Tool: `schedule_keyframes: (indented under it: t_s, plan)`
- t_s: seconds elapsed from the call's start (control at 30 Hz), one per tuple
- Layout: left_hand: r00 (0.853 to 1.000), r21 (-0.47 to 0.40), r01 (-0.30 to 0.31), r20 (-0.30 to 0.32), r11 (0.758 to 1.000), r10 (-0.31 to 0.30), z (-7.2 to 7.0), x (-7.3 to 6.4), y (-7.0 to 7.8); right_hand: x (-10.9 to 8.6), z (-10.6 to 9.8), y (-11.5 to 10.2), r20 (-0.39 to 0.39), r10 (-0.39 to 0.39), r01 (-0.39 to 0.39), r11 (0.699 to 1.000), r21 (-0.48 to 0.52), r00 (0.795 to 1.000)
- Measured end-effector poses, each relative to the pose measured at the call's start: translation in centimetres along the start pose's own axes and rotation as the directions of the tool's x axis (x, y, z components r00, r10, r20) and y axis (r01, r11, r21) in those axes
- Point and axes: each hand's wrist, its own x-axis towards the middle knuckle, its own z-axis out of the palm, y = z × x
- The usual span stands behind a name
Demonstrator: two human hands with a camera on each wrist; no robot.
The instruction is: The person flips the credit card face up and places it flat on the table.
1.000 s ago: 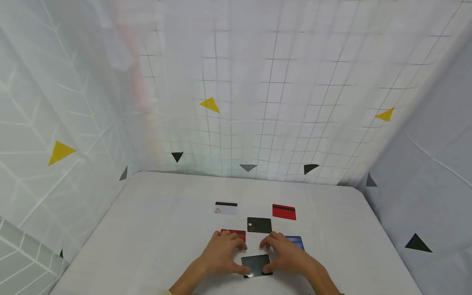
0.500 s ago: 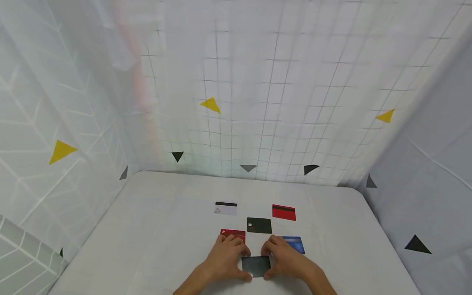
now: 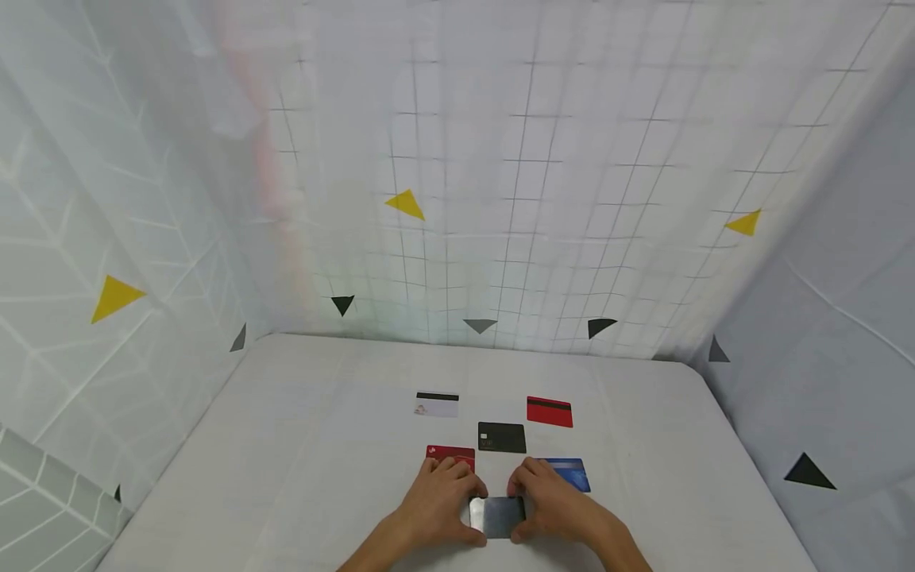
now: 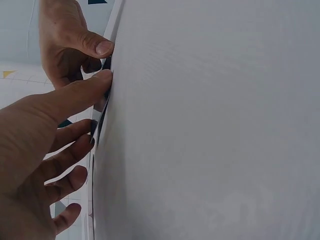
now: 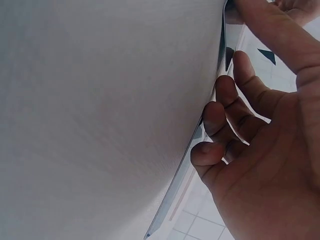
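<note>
A dark grey, glossy card [image 3: 498, 517] lies between the two hands near the table's front, a bright reflection on its left part. My left hand [image 3: 438, 502] pinches its left end, thumb at the near edge and index finger at the far edge. The right hand [image 3: 556, 502] pinches the right end the same way. From the left wrist, the card [image 4: 103, 109] appears edge-on, low over the white tabletop. A red card [image 3: 452, 452] is partly covered by the left fingers in the head view. Beside the right hand lies a blue card [image 3: 572, 475].
Farther back on the white table [image 3: 322, 445] lie a black card with a chip [image 3: 502, 437], a white card with a dark stripe [image 3: 437, 405] and a red striped card [image 3: 550, 412]. White curtains [image 3: 486, 238] with yellow and dark triangles enclose the table's back and sides.
Both hands have settled at the dark card's two ends, their index fingers coming down to its far edge. The card has straightened from a slight slant, and its reflection has shifted.
</note>
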Motion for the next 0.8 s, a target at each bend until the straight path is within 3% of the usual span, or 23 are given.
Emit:
schedule_keyframes:
  t_s: [0.57, 0.8]
  plan:
    - [1.0, -0.007, -0.002, 0.003, 1.0, 0.003, -0.17, 0.1, 0.13, 0.12, 0.07, -0.03, 0.009, 0.05, -0.05, 0.999, 0.005, 0.999]
    - [1.0, 0.03, -0.006, 0.0, 1.0, 0.006, -0.21, 0.06, 0.28, 0.09, 0.08, 0.06, 0.005, 0.044, -0.044, 0.999, 0.017, 0.999]
